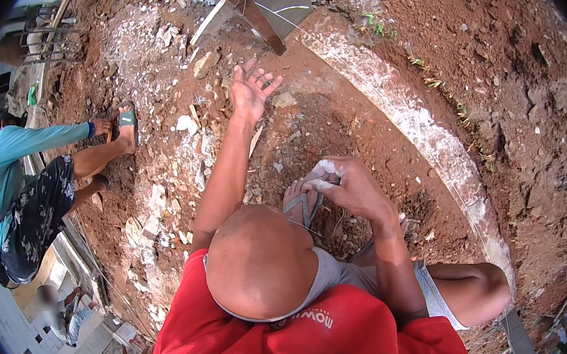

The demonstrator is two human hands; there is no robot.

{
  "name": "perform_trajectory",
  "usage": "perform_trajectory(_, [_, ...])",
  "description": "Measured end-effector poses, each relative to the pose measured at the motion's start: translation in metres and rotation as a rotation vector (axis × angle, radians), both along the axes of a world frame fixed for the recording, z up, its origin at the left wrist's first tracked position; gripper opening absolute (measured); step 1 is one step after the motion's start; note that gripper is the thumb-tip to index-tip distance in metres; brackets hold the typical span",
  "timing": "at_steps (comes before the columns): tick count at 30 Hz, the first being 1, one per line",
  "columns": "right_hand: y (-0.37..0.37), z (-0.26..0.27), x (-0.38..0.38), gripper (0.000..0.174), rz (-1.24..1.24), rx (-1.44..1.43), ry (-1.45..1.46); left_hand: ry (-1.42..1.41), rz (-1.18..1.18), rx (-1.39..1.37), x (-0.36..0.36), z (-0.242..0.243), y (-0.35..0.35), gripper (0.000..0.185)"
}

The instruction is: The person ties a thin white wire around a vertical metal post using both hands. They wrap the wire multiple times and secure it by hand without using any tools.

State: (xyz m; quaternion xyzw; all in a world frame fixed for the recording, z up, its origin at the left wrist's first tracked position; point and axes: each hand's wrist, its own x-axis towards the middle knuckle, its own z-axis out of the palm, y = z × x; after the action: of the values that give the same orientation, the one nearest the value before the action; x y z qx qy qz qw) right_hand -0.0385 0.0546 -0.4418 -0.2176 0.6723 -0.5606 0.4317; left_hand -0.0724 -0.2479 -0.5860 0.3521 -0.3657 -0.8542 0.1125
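My left hand (251, 91) is raised over the rubble-strewn soil, palm up, its spread fingers holding nothing. Ahead of it is the lower end of a reddish-brown post (269, 38) with thin line wrapped around it. My right hand (351, 183) is curled in front of my sandalled foot (300, 202), with white powder on its thumb and fingers. Thumb and fingertips come together, but whether something small lies between them is hidden. A thin pale string (315, 231) loops on the ground below that hand.
A whitish cement strip (413, 127) curves along my right, with a taut line (450, 185) along it. Loose red soil (531, 114) lies beyond. Stones (207, 65) and broken rubble (157, 206) cover the left. A co-worker (28, 167) bends at far left; others sit lower left.
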Motion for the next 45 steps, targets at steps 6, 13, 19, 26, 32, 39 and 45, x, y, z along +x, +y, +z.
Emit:
perform_trajectory(6, [0.002,-0.012,0.004,0.009,-0.094,0.045,0.012,0.002,0.098,-0.143,-0.003,0.001,-0.016,0.051])
perform_trajectory(13, [-0.001,-0.005,-0.001,0.012,-0.149,0.153,0.182,-0.033,0.234,-0.177,-0.007,0.010,-0.027,0.042])
perform_trajectory(19, [-0.001,-0.016,0.006,0.016,-0.187,0.241,0.335,-0.042,0.202,-0.246,-0.008,0.022,-0.029,0.037])
perform_trajectory(26, [0.005,-0.009,-0.005,0.018,-0.169,0.248,0.325,-0.110,0.126,-0.077,-0.003,0.027,-0.037,0.028])
perform_trajectory(32, [0.018,-0.018,-0.012,0.014,-0.057,0.144,0.308,-0.010,0.084,0.150,0.000,0.034,-0.041,0.022])
perform_trajectory(39, [0.019,-0.027,-0.011,0.020,-0.123,0.128,-0.190,0.070,0.196,0.539,-0.003,0.056,-0.055,0.024])
perform_trajectory(45, [0.015,-0.047,-0.002,0.022,-0.188,0.064,-0.262,0.112,0.268,0.545,0.006,0.056,-0.065,0.032])
